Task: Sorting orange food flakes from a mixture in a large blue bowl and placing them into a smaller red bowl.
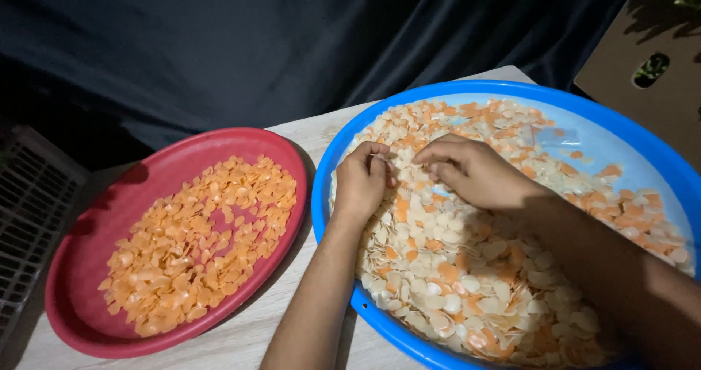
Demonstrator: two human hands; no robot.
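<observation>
Surface (292, 337) pale wood-grain, lower frame. Blue basin (330, 166) right, round plastic, holds mixed white and orange chips (438, 268), thin, flat, petal-shaped. Red tray (66, 297) left holds orange chips (197, 239) only. Left hand (361, 180) fist-curled, closed on chips, nearer the tray; right hand (471, 169) fingers pinched together in the pile, center frame.

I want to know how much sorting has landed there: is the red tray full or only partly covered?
Partly covered. Orange chips lie in a loose patch on the red tray, with bare red around them.

blue basin (332, 158) touching red tray (288, 217)
</observation>
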